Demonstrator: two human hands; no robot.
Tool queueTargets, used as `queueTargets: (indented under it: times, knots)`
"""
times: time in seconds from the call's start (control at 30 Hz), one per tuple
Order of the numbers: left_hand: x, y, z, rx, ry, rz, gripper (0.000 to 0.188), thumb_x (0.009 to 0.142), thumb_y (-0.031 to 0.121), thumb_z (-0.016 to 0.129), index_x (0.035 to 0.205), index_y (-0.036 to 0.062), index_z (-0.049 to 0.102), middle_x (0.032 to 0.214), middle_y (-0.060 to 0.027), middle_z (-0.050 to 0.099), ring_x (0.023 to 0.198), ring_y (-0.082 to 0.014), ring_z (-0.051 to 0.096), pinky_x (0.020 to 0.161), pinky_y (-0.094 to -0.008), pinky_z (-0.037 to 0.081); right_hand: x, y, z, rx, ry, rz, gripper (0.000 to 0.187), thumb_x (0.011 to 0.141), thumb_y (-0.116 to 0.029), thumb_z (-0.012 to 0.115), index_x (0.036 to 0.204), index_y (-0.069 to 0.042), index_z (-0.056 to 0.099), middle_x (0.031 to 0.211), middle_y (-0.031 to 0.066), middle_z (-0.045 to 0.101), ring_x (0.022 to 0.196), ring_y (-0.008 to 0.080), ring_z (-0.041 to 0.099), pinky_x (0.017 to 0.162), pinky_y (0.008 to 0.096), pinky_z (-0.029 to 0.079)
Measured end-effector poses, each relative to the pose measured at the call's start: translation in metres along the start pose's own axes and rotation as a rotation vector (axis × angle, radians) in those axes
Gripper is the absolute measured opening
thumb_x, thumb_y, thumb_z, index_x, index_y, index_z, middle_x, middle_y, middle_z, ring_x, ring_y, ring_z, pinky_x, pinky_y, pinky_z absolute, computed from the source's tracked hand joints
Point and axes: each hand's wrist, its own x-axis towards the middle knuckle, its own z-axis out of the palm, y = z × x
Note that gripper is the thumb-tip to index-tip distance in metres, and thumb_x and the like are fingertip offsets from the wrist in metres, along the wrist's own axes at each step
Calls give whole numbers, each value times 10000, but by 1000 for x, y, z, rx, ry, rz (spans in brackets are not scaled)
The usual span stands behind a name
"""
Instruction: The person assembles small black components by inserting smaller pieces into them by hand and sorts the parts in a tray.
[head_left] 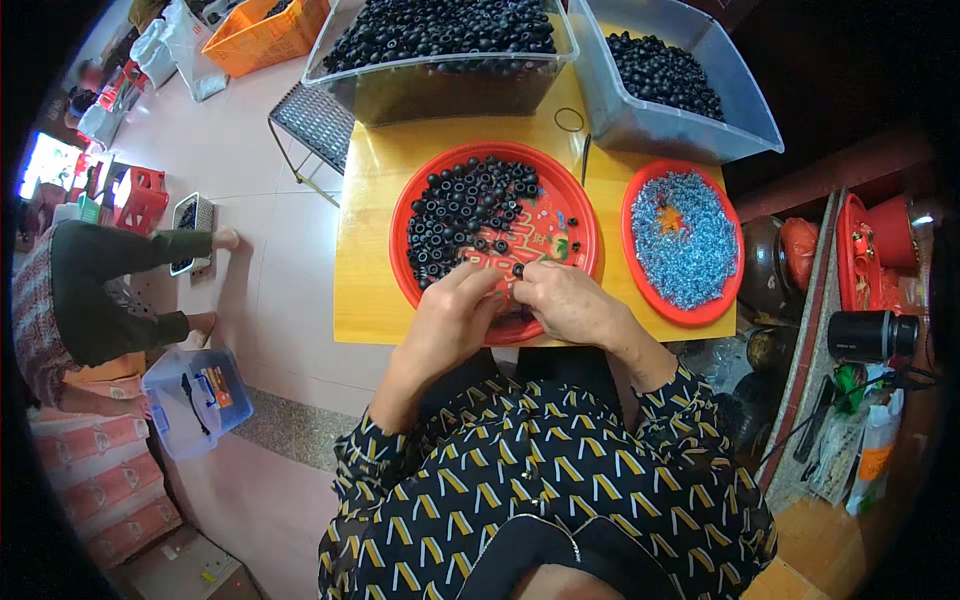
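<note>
My left hand (pixel 458 312) and my right hand (pixel 562 300) meet over the near part of a round red tray (pixel 592 232) with a printed pattern. The right fingers pinch a small black round cap (pixel 518 270). My left fingers are curled together close beside it, and what they hold, if anything, is hidden. Many similar hollow black caps (pixel 465 205) lie in the tray, mostly on its left side. To the right, a second red tray (pixel 738 262) holds a spread of small clear-bluish pieces (pixel 685 245).
Two clear plastic bins, one (pixel 440 75) at the back and one (pixel 690 135) at back right, hold more black caps on the yellow table (pixel 370 290). At left, a person (pixel 100 290) sits near a clear tub (pixel 230 400). A black flask (pixel 860 335) lies at right.
</note>
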Motion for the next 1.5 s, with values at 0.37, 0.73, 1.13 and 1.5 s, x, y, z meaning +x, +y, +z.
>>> queueTargets:
  times: [0.37, 0.73, 1.13, 1.5]
  knots:
    - [27, -18, 35, 401, -138, 6, 125, 654, 54, 594, 769, 20, 559, 749, -151, 521, 715, -334, 564, 586, -402, 467, -19, 2, -9, 456, 404, 96, 75, 689, 22, 548, 757, 15, 517, 715, 152, 541, 689, 287, 574, 609, 340, 455]
    - [-14, -8, 11, -1344, 87, -595, 185, 842, 47, 525, 1020, -2, 535, 880, -82, 570, 715, -140, 548, 593, -237, 436, -16, -22, -8, 777, 382, 192, 81, 755, -8, 598, 824, 6, 558, 696, 43, 564, 630, 93, 542, 559, 228, 436]
    - [-34, -4, 9, -1139, 67, -464, 226, 872, 73, 495, 1081, -11, 507, 833, -69, 596, 691, -106, 569, 578, -197, 436, -7, -36, -13, 713, 364, 105, 70, 744, 5, 570, 810, 10, 548, 684, 83, 563, 626, 149, 568, 568, 271, 450]
    - [-34, 3, 13, -1030, 85, -449, 218, 878, 82, 491, 1069, -23, 501, 806, -65, 597, 673, -95, 561, 558, -192, 431, -4, -36, -12, 607, 382, 38, 81, 743, -13, 577, 768, 13, 505, 690, 122, 546, 644, 256, 571, 568, 329, 439]
